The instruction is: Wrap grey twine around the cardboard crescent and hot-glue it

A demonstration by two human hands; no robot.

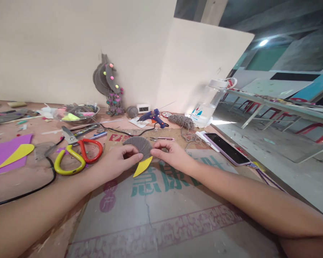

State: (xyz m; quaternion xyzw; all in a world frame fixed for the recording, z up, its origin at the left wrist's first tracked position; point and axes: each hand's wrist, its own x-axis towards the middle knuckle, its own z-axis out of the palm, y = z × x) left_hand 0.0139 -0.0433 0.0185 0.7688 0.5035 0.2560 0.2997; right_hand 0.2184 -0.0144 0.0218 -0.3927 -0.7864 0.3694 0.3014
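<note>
From my remote seat I see the left hand (128, 156) pinching the grey yarn piece (140, 144) and the right hand (167, 152) gripping its other edge, with yellow paper (142, 167) poking out below, between them. Uneven pulling could, I judge, loosen strands or crease the paper; the left forearm, swinging outward, could knock the scissors (91, 150) beside it.

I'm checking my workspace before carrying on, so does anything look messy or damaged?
Two things. The gray yarn bundle looks untidy, with loose strands straggling toward the phone. Also, a jagged line breaks the surface of the printed board, perhaps a crease or crack; I can't tell which.
</note>
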